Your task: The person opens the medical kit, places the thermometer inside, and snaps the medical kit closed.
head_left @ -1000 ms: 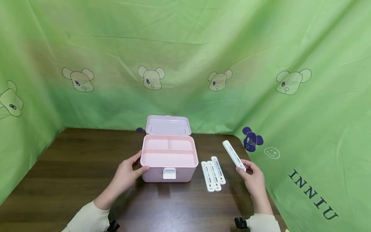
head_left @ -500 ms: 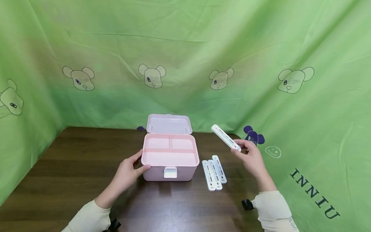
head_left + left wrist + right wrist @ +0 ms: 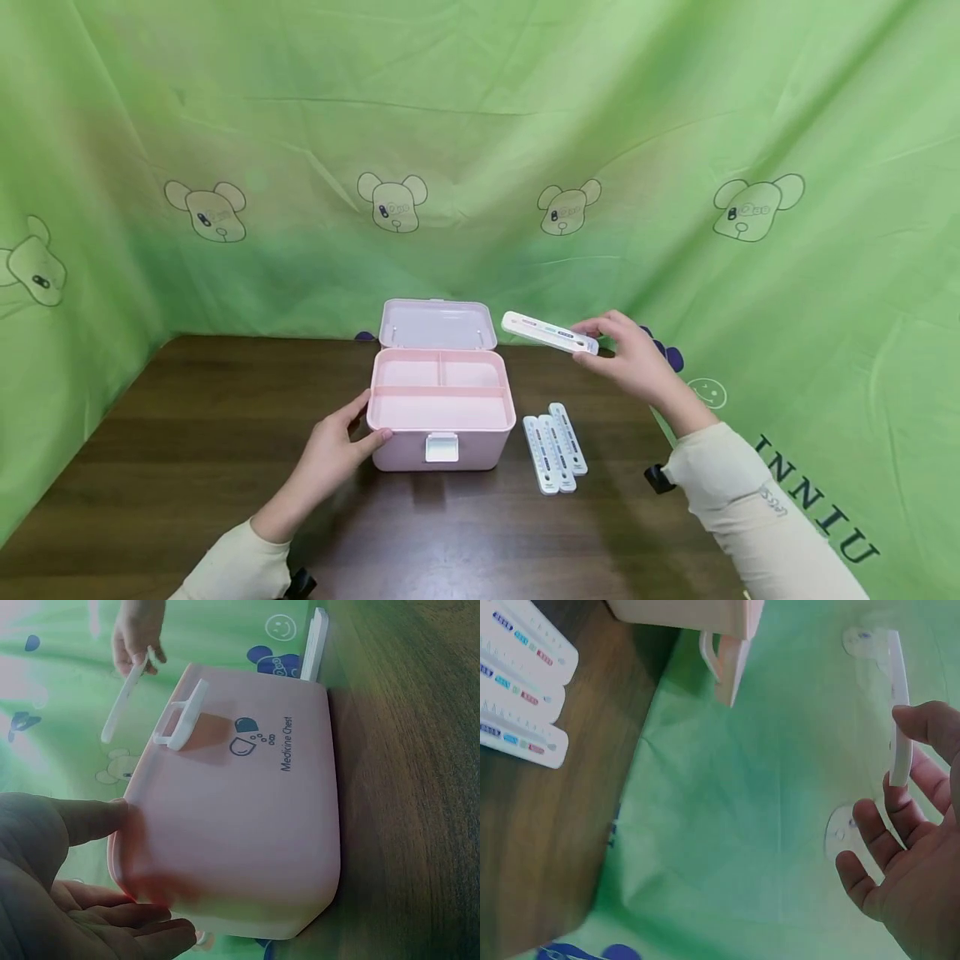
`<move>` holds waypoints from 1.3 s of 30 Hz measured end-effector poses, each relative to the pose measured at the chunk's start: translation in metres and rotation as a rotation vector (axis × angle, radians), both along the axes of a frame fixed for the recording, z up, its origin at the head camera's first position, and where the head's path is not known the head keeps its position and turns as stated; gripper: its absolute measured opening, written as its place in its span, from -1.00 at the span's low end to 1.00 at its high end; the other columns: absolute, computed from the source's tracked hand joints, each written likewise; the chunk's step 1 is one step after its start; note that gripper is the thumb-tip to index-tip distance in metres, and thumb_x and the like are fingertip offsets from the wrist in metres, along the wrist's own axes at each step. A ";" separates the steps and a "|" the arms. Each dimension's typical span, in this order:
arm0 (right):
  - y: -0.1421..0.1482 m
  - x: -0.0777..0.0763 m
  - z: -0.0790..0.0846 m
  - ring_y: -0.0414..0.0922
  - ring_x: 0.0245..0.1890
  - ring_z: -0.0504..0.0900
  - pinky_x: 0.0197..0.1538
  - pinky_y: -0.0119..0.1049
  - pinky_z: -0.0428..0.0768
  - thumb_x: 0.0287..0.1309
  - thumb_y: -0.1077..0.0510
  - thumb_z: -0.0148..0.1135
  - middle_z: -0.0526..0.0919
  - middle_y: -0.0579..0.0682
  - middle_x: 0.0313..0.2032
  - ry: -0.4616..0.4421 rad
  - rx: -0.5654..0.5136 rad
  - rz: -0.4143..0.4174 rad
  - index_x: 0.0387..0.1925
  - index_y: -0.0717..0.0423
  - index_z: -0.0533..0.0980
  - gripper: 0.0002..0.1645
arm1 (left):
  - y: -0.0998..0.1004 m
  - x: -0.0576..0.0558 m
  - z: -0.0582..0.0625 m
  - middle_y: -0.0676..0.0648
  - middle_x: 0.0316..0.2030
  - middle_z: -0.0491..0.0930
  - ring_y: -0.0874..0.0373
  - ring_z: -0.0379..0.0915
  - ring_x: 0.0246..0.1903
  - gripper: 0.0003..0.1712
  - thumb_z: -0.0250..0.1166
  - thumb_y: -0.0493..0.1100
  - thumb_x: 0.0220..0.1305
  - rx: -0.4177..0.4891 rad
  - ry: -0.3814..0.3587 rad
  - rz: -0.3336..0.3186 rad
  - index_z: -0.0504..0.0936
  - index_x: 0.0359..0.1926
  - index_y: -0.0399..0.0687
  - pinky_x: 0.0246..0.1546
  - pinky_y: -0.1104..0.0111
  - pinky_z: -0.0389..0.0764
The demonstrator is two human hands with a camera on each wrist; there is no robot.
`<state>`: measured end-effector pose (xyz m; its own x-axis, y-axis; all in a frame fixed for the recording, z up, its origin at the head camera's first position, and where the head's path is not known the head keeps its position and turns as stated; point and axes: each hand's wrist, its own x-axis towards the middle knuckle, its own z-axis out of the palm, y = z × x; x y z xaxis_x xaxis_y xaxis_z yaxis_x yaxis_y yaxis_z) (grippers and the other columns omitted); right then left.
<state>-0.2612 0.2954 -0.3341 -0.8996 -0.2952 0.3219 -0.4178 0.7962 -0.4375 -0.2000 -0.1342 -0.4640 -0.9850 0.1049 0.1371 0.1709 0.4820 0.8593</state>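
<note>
A pink medicine chest (image 3: 472, 450) stands on the table with its lid (image 3: 438, 325) raised at the back. Its upper tray (image 3: 442, 408) is divided into three compartments. My left hand (image 3: 326, 458) holds the chest at its front left corner, thumb at the front rim and fingers along the left side. Above the table, right of the lid, my right hand (image 3: 622, 358) pinches a white wall thermometer (image 3: 543, 332) by one end, its other end pointing left. Three similar thermometers (image 3: 553, 450) lie side by side on the table, right of the chest.
A brown wooden table (image 3: 225, 433) carries everything. Green cloth (image 3: 480, 150) with bear prints hangs behind it and along both sides. The chest's white latch (image 3: 442, 447) sticks out in front; its handle-like outline (image 3: 186, 716) shows in the left wrist view.
My right hand has risen and moved left and away from me with the thermometer, which has turned from steeply slanted to nearly level. My left hand stays on the chest.
</note>
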 end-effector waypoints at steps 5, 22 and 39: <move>-0.017 -0.006 0.014 0.01 0.02 0.51 0.09 0.00 0.45 0.17 0.08 0.49 0.59 -0.06 -0.10 0.023 0.091 0.117 0.09 -0.01 0.66 -0.57 | 0.002 0.001 0.000 -0.25 0.44 0.36 -0.15 0.37 0.38 -0.09 0.47 -0.07 0.28 0.005 -0.001 0.000 0.26 0.52 -0.26 0.33 0.01 0.49; -0.078 -0.018 0.018 -0.13 -0.07 0.52 0.04 -0.10 0.40 0.04 0.08 0.53 0.63 -0.16 -0.16 -0.004 0.389 0.431 -0.02 -0.06 0.72 -0.60 | 0.000 0.002 0.001 -0.29 0.43 0.35 -0.18 0.37 0.38 -0.09 0.46 -0.08 0.30 -0.015 0.017 0.000 0.25 0.51 -0.31 0.31 -0.02 0.50; -0.107 -0.025 -0.002 -0.20 -0.05 0.50 0.05 -0.18 0.34 0.01 0.01 0.57 0.60 -0.25 -0.17 -0.094 0.521 0.526 -0.10 -0.17 0.70 -0.64 | 0.002 0.001 0.002 -0.28 0.43 0.36 -0.18 0.40 0.36 -0.11 0.45 -0.05 0.31 -0.028 0.027 0.004 0.28 0.51 -0.29 0.30 -0.01 0.52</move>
